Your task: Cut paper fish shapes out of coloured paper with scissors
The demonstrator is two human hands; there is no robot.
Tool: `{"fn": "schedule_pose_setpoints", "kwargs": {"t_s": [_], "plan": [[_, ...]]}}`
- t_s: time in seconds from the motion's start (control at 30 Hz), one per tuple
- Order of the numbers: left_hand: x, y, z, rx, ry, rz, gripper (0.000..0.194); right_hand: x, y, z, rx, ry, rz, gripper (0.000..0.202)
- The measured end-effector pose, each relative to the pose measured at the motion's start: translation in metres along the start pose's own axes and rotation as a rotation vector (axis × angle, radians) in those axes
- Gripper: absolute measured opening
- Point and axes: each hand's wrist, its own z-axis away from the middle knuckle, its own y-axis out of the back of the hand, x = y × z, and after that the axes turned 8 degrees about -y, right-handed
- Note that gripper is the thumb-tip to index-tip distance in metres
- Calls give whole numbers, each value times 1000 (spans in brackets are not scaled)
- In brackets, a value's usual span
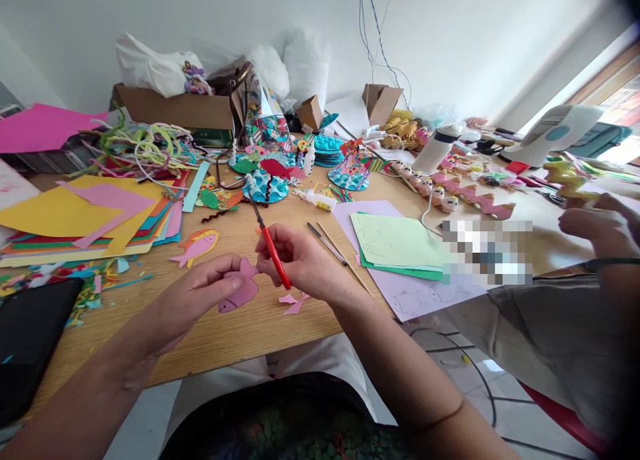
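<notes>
My left hand (213,287) pinches a pink paper fish (245,292) between thumb and fingers, its head end pointing down and left. Close beside it, my right hand (295,260) is closed on red-handled scissors (275,255), whose dark blades point up and away from me. The right fingertips are at the fish's tail; whether they touch it I cannot tell. Pink paper scraps (295,303) lie on the table under my right hand. Left of the fish rests another paper fish, pink on a yellow-orange backing (197,247).
Stacked coloured paper (75,213) and a black phone-like device (37,340) lie at left. Green sheets (397,247) on lilac paper, thin sticks (345,257) and a glue bottle (320,199) lie to the right and ahead. Another person's hands (595,223) are at far right.
</notes>
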Motion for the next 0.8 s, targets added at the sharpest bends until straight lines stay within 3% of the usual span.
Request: {"fn": "schedule_pose_setpoints", "kwargs": {"t_s": [0.17, 0.33, 0.5, 0.6, 0.8], "plan": [[10, 4, -8, 21, -67, -149, 18, -10, 1, -3, -75, 26, 146, 17], [13, 7, -9, 64, -30, -86, 16, -11, -1, -7, -71, 35, 133, 16], [9, 2, -3, 287, 0, 310, 10, 8, -5, 3, 102, -10, 35, 26], [7, -8, -3, 401, 9, 463, 12, 21, -16, 14, 120, -81, -77, 32], [2, -27, -7, 449, -123, 396, 5, 25, -31, 17, 221, 0, -251, 40]]}}
